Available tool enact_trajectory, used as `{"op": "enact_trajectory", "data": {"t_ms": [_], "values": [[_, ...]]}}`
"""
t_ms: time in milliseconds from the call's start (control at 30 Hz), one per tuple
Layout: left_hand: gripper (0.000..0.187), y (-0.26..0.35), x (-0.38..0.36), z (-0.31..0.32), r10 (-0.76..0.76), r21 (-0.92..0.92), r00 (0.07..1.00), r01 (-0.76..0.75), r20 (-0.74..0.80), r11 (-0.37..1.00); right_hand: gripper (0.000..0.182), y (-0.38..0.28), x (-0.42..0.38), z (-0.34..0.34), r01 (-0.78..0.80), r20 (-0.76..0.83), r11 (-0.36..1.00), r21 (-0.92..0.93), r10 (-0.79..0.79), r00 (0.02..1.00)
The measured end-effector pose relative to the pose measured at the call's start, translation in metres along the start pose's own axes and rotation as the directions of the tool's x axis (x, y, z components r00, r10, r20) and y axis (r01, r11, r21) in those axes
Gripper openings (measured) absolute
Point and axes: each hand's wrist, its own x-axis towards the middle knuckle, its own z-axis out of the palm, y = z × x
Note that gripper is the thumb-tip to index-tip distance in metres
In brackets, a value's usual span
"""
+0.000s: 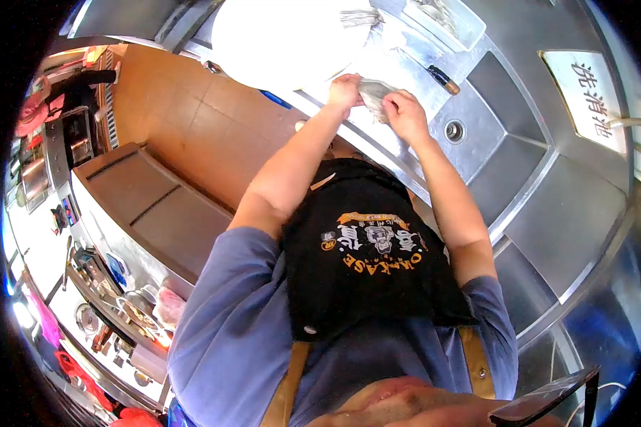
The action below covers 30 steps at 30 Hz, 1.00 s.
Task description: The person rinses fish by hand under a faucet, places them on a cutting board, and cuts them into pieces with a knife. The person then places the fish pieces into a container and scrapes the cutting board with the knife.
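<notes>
Both hands hold a limp, folded, grey-white piece [374,97] between them, above the near edge of a white board [431,99]. My left hand [345,92] is closed on its left end. The fingers of my right hand [404,114] pinch its right side. I cannot tell what kind of thing the piece is. Right of the hands, a knife [443,78] with a black and brown handle lies on the board. Similar grey-white pieces [360,18] lie beyond the hands, and more are inside a clear plastic container [470,28].
A large round white surface [285,43] stands at the upper left. Metal sink basins [488,171] with a drain [454,131] lie to my right, below a white sign [585,99]. Behind my left arm are a brown-topped counter [149,206] and a tiled floor [199,114].
</notes>
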Motion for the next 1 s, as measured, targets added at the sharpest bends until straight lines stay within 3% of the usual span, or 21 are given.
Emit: {"op": "enact_trajectory", "data": {"t_ms": [67, 100, 167, 200, 267, 300, 367, 433, 500, 567, 700, 800, 867, 900, 967, 1000], "values": [[0.022, 0.002, -0.007, 0.000, 0.066, -0.015, 0.998, -0.066, 0.022, 0.998, 0.014, 0.009, -0.003, -0.005, -0.028, 0.014, 0.951, 0.308, 0.025, 1.000], [0.022, 0.010, -0.006, -0.002, 0.082, -0.016, 0.996, -0.082, 0.025, 0.997, 0.014, 0.008, 0.003, -0.009, -0.014, 0.002, 0.952, 0.305, 0.014, 1.000], [0.023, 0.016, -0.010, -0.009, 0.135, 0.103, 0.969, -0.158, 0.206, 0.982, 0.014, 0.004, 0.006, -0.017, -0.145, 0.058, 0.802, 0.579, 0.137, 0.989], [0.023, 0.012, -0.010, -0.012, 0.124, 0.096, 0.972, -0.145, 0.201, 0.985, 0.015, 0.008, 0.005, -0.022, -0.197, 0.099, 0.835, 0.514, 0.171, 0.980], [0.023, 0.016, -0.004, -0.021, 0.074, 0.225, 0.919, -0.172, 0.388, 0.959, 0.015, 0.010, 0.013, -0.019, -0.193, 0.099, 0.816, 0.545, 0.166, 0.981], [0.023, 0.016, -0.006, -0.017, 0.069, 0.219, 0.916, -0.166, 0.395, 0.962, 0.015, 0.014, 0.014, -0.022, -0.201, 0.099, 0.804, 0.559, 0.175, 0.979], [0.021, 0.020, -0.010, -0.010, 0.088, 0.324, 0.874, -0.268, 0.478, 0.907, 0.018, 0.022, 0.016, -0.021, -0.255, 0.178, 0.755, 0.605, 0.185, 0.967], [0.020, 0.013, -0.012, -0.002, 0.142, 0.289, 0.849, -0.323, 0.509, 0.901, 0.020, 0.015, 0.020, -0.028, -0.431, 0.386, 0.635, 0.641, 0.218, 0.896], [0.019, 0.009, -0.020, 0.004, 0.194, 0.252, 0.820, -0.376, 0.538, 0.892, 0.024, 0.023, 0.021, -0.027, -0.410, 0.399, 0.596, 0.690, 0.158, 0.903], [0.020, 0.011, -0.032, 0.009, 0.172, 0.600, 0.876, -0.440, 0.451, 0.669, 0.022, 0.022, 0.022, -0.039, -0.442, 0.518, 0.795, 0.415, 0.193, 0.833], [0.021, -0.021, -0.017, 0.019, 0.231, 0.454, 0.874, -0.429, 0.428, 0.781, 0.018, 0.033, 0.022, -0.039, -0.286, 0.442, 0.936, 0.206, 0.172, 0.880], [0.019, -0.022, -0.025, 0.029, 0.254, 0.439, 0.887, -0.419, 0.386, 0.795, 0.020, 0.039, 0.020, -0.034, -0.369, 0.385, 0.871, 0.325, 0.234, 0.893], [0.018, -0.027, -0.021, 0.036, 0.288, 0.404, 0.888, -0.426, 0.359, 0.810, 0.019, 0.046, 0.016, -0.022, -0.497, 0.379, 0.643, 0.583, 0.326, 0.866], [0.020, -0.028, -0.020, 0.042, 0.311, 0.426, 0.908, -0.408, 0.281, 0.807, 0.019, 0.045, 0.013, -0.017, -0.496, 0.375, 0.640, 0.587, 0.329, 0.867], [0.021, -0.028, -0.016, 0.052, 0.333, 0.452, 0.921, -0.390, 0.203, 0.802, 0.018, 0.040, 0.008, -0.005, -0.387, 0.178, 0.729, 0.565, 0.350, 0.920], [0.023, -0.027, -0.015, 0.057, 0.365, 0.563, 0.917, -0.389, 0.161, 0.729, 0.018, 0.034, 0.007, 0.000, -0.332, 0.082, 0.759, 0.561, 0.348, 0.934]]}}
